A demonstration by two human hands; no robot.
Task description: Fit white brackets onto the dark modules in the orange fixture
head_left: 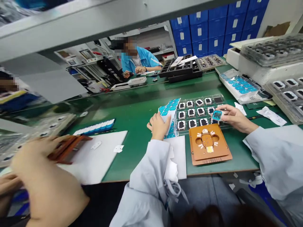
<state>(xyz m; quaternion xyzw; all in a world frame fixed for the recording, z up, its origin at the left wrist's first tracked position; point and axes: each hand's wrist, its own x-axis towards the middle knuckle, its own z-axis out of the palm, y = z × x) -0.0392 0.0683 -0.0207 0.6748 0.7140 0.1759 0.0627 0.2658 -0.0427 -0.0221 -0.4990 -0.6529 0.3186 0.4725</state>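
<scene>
"What's closest to the lens?"

"At lower left, a co-worker's blurred bare hand (44,170) grips a rust-brown rectangular frame (69,148), with another bare hand (9,186) just below it."

"Moving right?"

"A flat white sheet (94,156) lies on the green counter (134,167), with a row of blue-and-white pieces (94,127) along its far edge."

"And the wearer's hands?"

"They're apart, and both are holding something. The left hand (158,126), coming out of a pale grey sleeve (146,179), grips a white sheet of teal-blue tabs (167,108) against the near left corner of a clear plastic tray (201,112) of square black-centred parts. The right hand (234,118) pinches a small square part with a teal-blue face (217,115) above the tray's right end."

"What's below the tray?"

"An orange-brown layered jig (208,157) with a shaped cutout, just beside a white pad (178,154)."

"Farther right?"

"Stacked clear trays of dark-windowed parts (288,91). Across the counter sit a person in a blue smock (139,58) and a black compartment tray (181,67), with blue storage drawers (213,31) behind."
</scene>
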